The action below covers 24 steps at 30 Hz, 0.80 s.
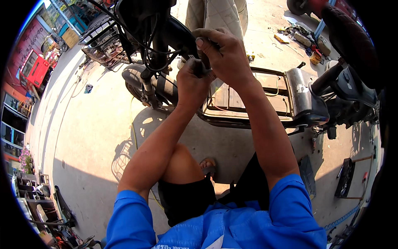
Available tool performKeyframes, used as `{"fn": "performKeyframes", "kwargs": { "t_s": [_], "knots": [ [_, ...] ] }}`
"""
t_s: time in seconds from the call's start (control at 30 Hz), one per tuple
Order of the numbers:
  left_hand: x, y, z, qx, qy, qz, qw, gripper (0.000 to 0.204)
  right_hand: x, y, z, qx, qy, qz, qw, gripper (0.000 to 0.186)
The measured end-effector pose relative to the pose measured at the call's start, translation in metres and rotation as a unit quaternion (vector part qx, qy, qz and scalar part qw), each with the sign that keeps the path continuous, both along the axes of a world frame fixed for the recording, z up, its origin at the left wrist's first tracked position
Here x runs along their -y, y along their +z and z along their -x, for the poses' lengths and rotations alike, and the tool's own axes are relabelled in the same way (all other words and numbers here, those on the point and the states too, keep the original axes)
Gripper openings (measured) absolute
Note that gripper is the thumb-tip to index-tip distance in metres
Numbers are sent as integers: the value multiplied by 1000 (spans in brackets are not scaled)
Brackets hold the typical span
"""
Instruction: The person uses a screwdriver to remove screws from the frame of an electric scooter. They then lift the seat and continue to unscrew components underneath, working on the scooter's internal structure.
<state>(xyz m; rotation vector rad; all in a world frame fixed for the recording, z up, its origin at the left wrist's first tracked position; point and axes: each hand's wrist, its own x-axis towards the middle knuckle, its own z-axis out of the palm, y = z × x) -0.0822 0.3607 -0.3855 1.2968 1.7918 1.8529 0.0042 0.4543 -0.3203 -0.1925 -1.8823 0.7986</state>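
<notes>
My left hand [192, 83] is closed at the steering column of a scooter, just below a black curved frame tube [176, 31]. My right hand [226, 56] is curled beside it, higher and to the right, with thumb and fingers bent together. What both hold is dark and mostly hidden by the fingers. Black cables [153, 54] loop left of my hands, above the front fork [147, 85] and wheel. Under my wrists lies the scooter's open footboard with battery blocks [269, 87].
A quilted beige apron [224, 16] hangs behind the column. The scooter seat [344, 37] is at right, a wire basket [105, 47] at upper left. A tool tray [344, 178] lies at lower right, assorted parts [41, 199] at lower left, a red vehicle cab [35, 70] at far left.
</notes>
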Motion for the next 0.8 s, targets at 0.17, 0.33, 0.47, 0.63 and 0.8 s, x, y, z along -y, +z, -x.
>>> {"fn": "performKeyframes", "kwargs": {
  "t_s": [0.17, 0.33, 0.47, 0.63, 0.8],
  "knots": [
    [7, 18, -5, -40, -23, 13, 999, 17, -13, -2, -12, -10, 175, 164, 971, 22],
    [8, 20, -5, -37, -1, 15, 999, 14, 0, 3, -14, 14, 106, 94, 990, 21],
    [3, 17, -7, -34, -16, -23, 999, 16, -4, -3, -11, 4, 58, 53, 997, 26],
    [7, 15, -2, -64, -28, -7, 998, 20, -3, -4, -9, 0, 105, 87, 991, 27],
    [8, 19, -6, -83, 18, 52, 995, 18, 0, 1, -16, 65, -9, -8, 998, 28]
  ]
}}
